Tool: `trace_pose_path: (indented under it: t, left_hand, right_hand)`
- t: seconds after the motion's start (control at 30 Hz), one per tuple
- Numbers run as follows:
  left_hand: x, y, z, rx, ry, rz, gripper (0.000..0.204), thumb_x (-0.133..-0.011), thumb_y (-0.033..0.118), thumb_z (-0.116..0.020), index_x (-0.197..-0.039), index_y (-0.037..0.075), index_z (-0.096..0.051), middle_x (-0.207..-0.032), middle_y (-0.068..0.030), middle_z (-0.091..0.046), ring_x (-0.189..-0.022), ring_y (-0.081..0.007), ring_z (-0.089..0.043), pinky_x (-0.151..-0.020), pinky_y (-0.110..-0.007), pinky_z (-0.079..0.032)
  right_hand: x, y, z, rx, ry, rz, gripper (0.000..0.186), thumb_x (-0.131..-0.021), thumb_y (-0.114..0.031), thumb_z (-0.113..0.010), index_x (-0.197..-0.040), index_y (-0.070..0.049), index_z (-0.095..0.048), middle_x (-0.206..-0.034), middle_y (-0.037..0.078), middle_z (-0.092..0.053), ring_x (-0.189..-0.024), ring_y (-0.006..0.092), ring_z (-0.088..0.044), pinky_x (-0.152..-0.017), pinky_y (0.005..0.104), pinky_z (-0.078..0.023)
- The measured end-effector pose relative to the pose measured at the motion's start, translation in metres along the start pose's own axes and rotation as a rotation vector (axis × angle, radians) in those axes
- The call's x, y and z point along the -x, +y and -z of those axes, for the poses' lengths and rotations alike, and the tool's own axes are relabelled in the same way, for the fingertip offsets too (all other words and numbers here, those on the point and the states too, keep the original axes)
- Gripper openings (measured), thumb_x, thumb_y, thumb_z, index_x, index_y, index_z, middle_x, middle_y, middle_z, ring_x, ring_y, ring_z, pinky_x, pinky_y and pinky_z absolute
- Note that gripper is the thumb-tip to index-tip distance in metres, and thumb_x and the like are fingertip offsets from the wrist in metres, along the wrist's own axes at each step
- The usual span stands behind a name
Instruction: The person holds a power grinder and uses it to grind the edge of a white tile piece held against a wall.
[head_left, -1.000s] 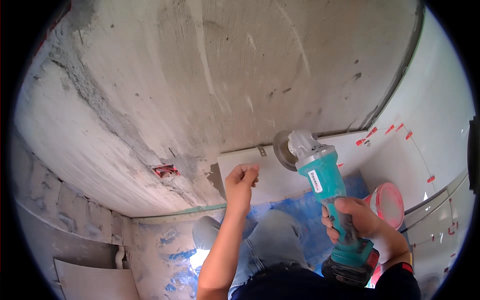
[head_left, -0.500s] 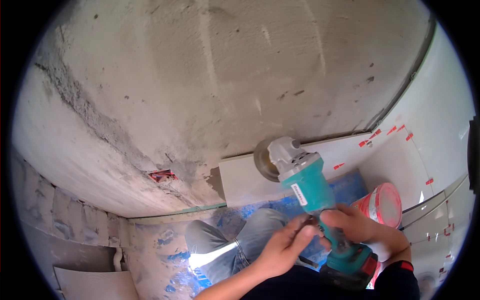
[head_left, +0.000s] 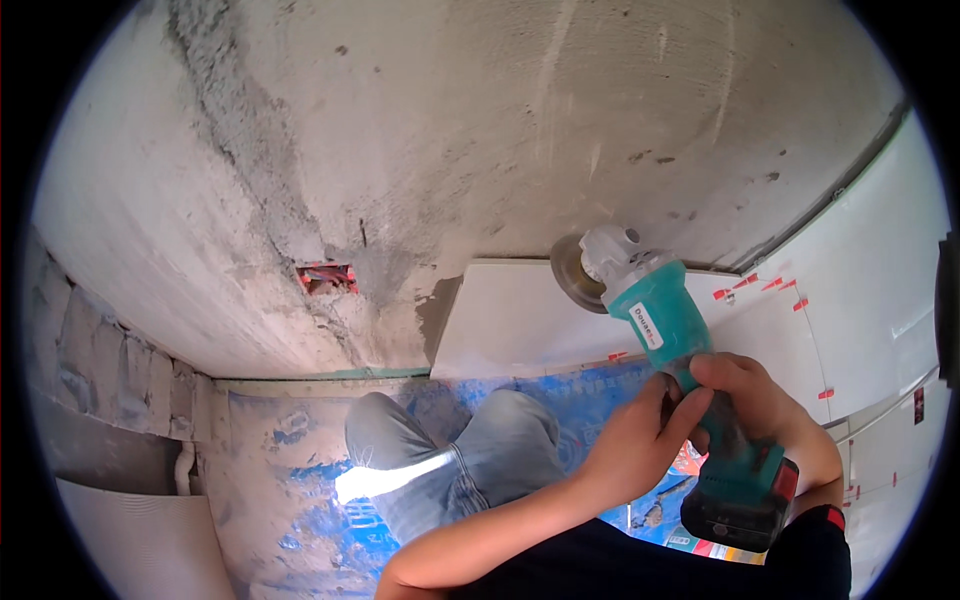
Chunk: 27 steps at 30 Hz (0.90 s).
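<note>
My right hand (head_left: pixel 760 405) is wrapped round the narrow grip of a teal cordless angle grinder (head_left: pixel 665 310), thumb on the near side. Close against it, my left hand (head_left: pixel 635 440) pinches the same grip with thumb and fingers; some of its fingertips are hidden. A dark battery pack (head_left: pixel 735 515) forms the grinder's lower end. At its grey head is a round disc (head_left: pixel 572 275), in front of the upper edge of a white wall tile (head_left: pixel 510 320). Whether the disc touches the tile, or spins, I cannot tell.
Bare grey plaster wall (head_left: pixel 480 130) rises ahead, with a red electrical box (head_left: pixel 328 278) set in it at left. Red tile clips (head_left: pixel 770 283) mark joints on the right-hand tiles. Blue sheeting (head_left: pixel 590 400) covers part of the floor. A loose tile (head_left: pixel 140 535) leans lower left near a white pipe (head_left: pixel 184 468).
The view has shifted; wall box and tile sit higher. The grinder, still in both hands, appears farther up and right. The red-and-white bucket at right is now mostly hidden behind my arm and the grinder.
</note>
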<state>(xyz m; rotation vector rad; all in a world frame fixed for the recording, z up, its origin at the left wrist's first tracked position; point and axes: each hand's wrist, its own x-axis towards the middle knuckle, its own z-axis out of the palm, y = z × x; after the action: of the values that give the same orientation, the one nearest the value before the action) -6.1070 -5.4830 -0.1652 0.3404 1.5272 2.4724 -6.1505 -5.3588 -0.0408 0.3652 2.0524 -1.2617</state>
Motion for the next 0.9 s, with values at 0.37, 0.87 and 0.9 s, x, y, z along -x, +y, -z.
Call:
trace_pose_path:
  t: [0.37,0.87,0.9]
  left_hand:
    - [-0.001,0.006,0.007,0.015,0.002,-0.017,0.041,-0.103,0.037,-0.050,-0.101,-0.004,-0.050,-0.078,-0.0131,-0.070,-0.077,-0.0225,-0.070,-0.069,-0.032,-0.051]
    - [-0.002,0.009,0.013,0.013,-0.018,-0.007,0.045,-0.102,0.040,-0.050,-0.101,-0.005,-0.051,-0.079,-0.0133,-0.071,-0.076,-0.0241,-0.071,-0.070,-0.033,-0.052]
    - [-0.002,0.009,0.013,-0.001,-0.010,-0.018,0.045,-0.102,0.040,-0.050,-0.101,-0.005,-0.051,-0.079,-0.0133,-0.071,-0.076,-0.0241,-0.071,-0.070,-0.033,-0.052]
  right_hand:
    - [-0.006,0.000,-0.011,-0.117,0.002,0.089,0.046,-0.088,-0.041,-0.065,-0.102,0.003,-0.061,-0.079,0.013,-0.064,-0.054,0.0203,-0.060,-0.050,0.0316,-0.050]
    - [-0.009,0.003,-0.018,-0.176,0.020,0.143,0.045,-0.089,-0.039,-0.065,-0.100,0.004,-0.061,-0.078,0.013,-0.063,-0.054,0.0190,-0.060,-0.048,0.0295,-0.049]
    - [-0.009,0.003,-0.017,-0.178,0.017,0.134,0.046,-0.089,-0.040,-0.065,-0.100,0.005,-0.060,-0.078,0.013,-0.063,-0.054,0.0189,-0.060,-0.048,0.0294,-0.050]
